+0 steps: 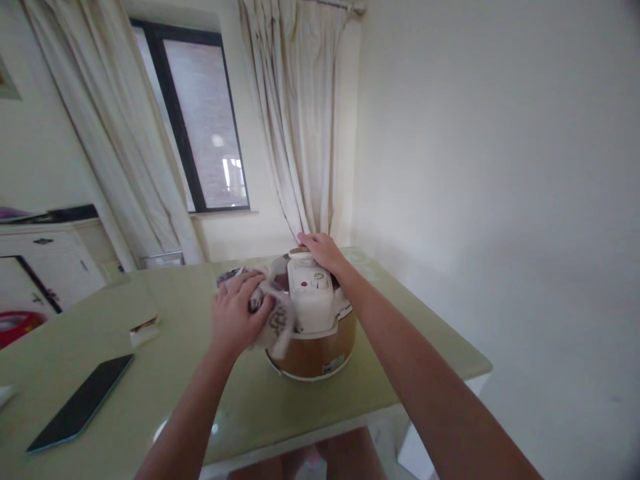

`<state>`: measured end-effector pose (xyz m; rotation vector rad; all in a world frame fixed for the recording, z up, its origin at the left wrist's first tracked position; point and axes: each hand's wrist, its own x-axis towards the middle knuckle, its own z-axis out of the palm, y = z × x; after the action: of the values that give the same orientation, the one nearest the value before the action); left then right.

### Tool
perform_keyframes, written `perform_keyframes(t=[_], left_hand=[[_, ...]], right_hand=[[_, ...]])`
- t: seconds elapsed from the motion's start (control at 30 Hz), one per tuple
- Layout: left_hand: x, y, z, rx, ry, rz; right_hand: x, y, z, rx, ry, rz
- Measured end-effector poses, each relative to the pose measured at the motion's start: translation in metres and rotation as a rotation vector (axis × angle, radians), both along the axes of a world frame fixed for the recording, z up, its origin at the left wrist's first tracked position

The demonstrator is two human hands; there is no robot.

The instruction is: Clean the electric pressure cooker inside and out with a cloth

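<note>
A round appliance with a brown body and a white top section stands on the green tabletop. My left hand is closed around a patterned grey-white cloth, which hangs against the appliance's left side and is partly blurred. Over the far part of the appliance's top lies my right hand, its fingers on or beside the pale handle. The fingertips of that hand are partly hidden, and I cannot make out whether they grip the handle.
On the green table lie a dark tablet at the left and a small torn packet behind it. A white cabinet and a red basin stand at the far left. The wall borders the table's right side.
</note>
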<state>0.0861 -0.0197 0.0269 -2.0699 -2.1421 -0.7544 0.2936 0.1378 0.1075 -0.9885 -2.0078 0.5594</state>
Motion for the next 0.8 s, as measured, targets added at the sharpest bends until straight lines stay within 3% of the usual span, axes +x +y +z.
perform_keyframes(t=[0.13, 0.23, 0.4, 0.47, 0.63, 0.8], left_hand=[[0.008, 0.005, 0.030, 0.102, -0.003, 0.105], [-0.004, 0.008, 0.041, 0.046, -0.044, 0.020], [-0.041, 0.016, 0.047, -0.132, -0.323, -0.304], [-0.050, 0.020, 0.049, -0.205, -0.411, -0.377], [-0.055, 0.023, 0.051, -0.268, -0.505, -0.352], [-0.059, 0.028, 0.047, -0.140, -0.439, -0.301]], right_hand=[[-0.001, -0.001, 0.001, 0.004, 0.001, -0.025], [-0.002, -0.005, 0.001, 0.008, -0.002, -0.042], [-0.003, -0.010, 0.002, 0.083, -0.068, -0.098], [-0.004, -0.012, 0.001, 0.133, -0.101, -0.108], [-0.009, -0.018, 0.001, 0.206, -0.187, -0.125], [-0.011, -0.024, 0.006, 0.206, -0.400, -0.156]])
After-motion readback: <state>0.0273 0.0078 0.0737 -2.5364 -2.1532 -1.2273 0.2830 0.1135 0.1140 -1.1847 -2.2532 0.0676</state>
